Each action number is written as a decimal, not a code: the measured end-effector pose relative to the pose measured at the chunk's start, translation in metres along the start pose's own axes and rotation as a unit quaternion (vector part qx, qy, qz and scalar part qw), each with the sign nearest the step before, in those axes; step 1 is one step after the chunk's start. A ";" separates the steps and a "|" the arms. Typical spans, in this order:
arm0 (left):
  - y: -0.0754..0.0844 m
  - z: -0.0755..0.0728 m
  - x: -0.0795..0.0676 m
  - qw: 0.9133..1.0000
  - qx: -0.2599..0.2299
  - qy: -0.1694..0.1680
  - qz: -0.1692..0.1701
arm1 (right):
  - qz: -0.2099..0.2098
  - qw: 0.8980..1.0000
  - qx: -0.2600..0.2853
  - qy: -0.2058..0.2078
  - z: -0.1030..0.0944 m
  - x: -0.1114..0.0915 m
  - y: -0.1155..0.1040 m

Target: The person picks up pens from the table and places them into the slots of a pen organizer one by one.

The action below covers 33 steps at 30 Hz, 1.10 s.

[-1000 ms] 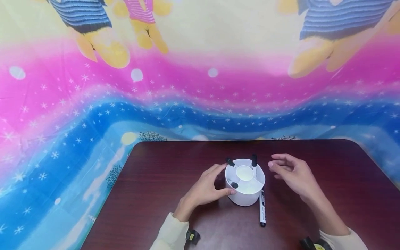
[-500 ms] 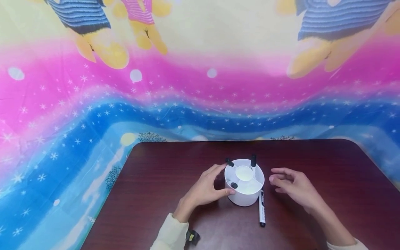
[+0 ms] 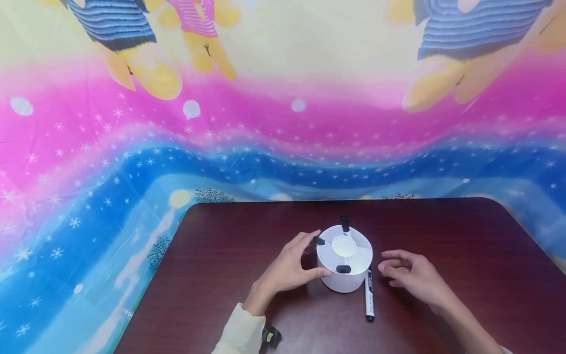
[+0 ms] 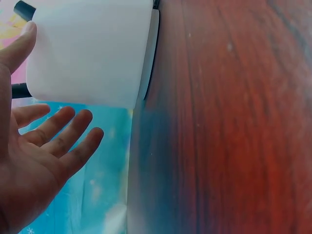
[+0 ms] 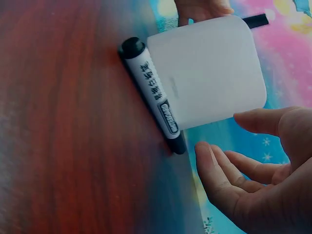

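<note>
A round white pen holder (image 3: 347, 282) with a central cup and divided compartments stands on the table. Three black-capped markers stand in it, including a back marker (image 3: 344, 224), a left marker (image 3: 319, 240) and a front marker (image 3: 343, 269). My left hand (image 3: 287, 265) spans the holder's left side, thumb at the front and index finger near the left marker. Its other fingers spread loosely below the holder in the left wrist view. My right hand (image 3: 415, 275) hovers just right of the holder, fingers loosely bent around nothing. A white marker (image 3: 369, 297) lies beside the holder's right side.
The dark red wooden table (image 3: 221, 241) ends at a back edge against a colourful printed cloth (image 3: 283, 123). A black strap piece (image 3: 271, 337) shows at my left wrist, by the cream sleeve (image 3: 242, 329).
The holder has turned counterclockwise, carrying its three markers round with it. My right hand has come down toward the front. My left hand keeps its place, and the lying marker has stayed put.
</note>
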<state>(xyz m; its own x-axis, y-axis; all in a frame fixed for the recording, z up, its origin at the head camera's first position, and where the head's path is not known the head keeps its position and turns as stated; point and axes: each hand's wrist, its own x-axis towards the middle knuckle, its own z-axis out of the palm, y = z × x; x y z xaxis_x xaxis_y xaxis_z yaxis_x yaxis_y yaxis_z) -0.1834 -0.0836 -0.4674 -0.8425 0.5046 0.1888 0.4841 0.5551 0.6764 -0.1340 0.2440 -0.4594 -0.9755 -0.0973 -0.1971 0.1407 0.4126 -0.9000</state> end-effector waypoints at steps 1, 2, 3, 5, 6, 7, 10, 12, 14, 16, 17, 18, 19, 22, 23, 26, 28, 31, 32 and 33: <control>0.000 0.000 0.000 1.000 -0.001 -0.002 0.000 | 0.005 1.000 0.001 -0.001 0.001 0.000 0.000; 0.001 0.000 0.000 1.000 -0.001 -0.003 0.001 | 0.010 1.000 0.001 -0.001 0.003 -0.001 0.001; 0.001 0.000 -0.001 1.000 -0.001 -0.004 0.002 | 0.013 1.000 0.001 -0.003 0.004 -0.001 0.001; 0.001 0.000 -0.001 1.000 0.000 -0.004 0.004 | 0.021 1.000 -0.001 -0.003 0.007 -0.002 0.002; 0.001 0.000 -0.002 1.000 0.000 -0.004 0.004 | 0.026 1.000 0.000 -0.001 0.008 -0.002 0.002; 0.001 0.000 -0.002 1.000 0.001 -0.004 0.004 | 0.028 1.000 -0.001 0.000 0.009 -0.003 0.002; 0.001 0.001 -0.002 1.000 0.001 -0.005 0.002 | 0.029 1.000 -0.007 0.001 0.011 -0.003 0.004; 0.001 0.001 -0.002 1.000 0.003 -0.006 0.001 | 0.028 1.000 -0.005 0.001 0.012 -0.003 0.005; 0.001 0.002 -0.002 1.000 0.003 -0.008 0.001 | 0.022 1.000 -0.003 -0.001 0.014 -0.003 0.007; 0.002 0.002 -0.002 1.000 0.004 -0.008 -0.001 | 0.018 1.000 -0.002 -0.004 0.015 -0.003 0.009; 0.002 0.002 -0.002 1.000 0.004 -0.009 -0.001 | 0.018 1.000 -0.001 -0.004 0.016 -0.003 0.010; 0.002 0.002 -0.002 1.000 0.003 -0.009 -0.002 | 0.018 1.000 -0.001 -0.004 0.016 -0.002 0.010; 0.003 0.002 -0.002 1.000 0.003 -0.010 -0.002 | 0.019 1.000 -0.002 -0.005 0.017 -0.002 0.011; 0.003 0.002 -0.002 1.000 0.001 -0.011 -0.003 | 0.021 1.000 -0.005 -0.004 0.019 -0.001 0.011; 0.002 0.002 -0.002 1.000 0.000 -0.012 -0.003 | 0.022 1.000 -0.005 -0.004 0.019 -0.001 0.011; 0.002 0.002 -0.002 1.000 -0.001 -0.011 -0.004 | 0.026 1.000 -0.007 -0.002 0.021 0.001 0.011; 0.002 0.002 -0.002 1.000 -0.002 -0.011 -0.004 | 0.030 0.999 -0.009 0.000 0.023 0.002 0.011; 0.001 0.002 -0.002 1.000 -0.001 -0.009 -0.004 | 0.043 0.999 -0.014 0.005 0.026 0.004 0.010; 0.001 0.002 -0.001 1.000 -0.001 -0.009 -0.003 | 0.046 0.999 -0.017 0.008 0.027 0.004 0.009; 0.001 0.002 -0.001 1.000 0.000 -0.008 -0.002 | 0.049 0.999 -0.022 0.011 0.028 0.005 0.009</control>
<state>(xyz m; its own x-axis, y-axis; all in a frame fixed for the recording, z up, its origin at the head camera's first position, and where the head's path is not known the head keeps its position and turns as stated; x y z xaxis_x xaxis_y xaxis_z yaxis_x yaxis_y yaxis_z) -0.1815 -0.0824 -0.4684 -0.8405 0.5131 0.1739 0.4803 0.5571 0.6775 -0.1328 0.2217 -0.4791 -0.9610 -0.0356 -0.2743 0.2281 0.4587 -0.8588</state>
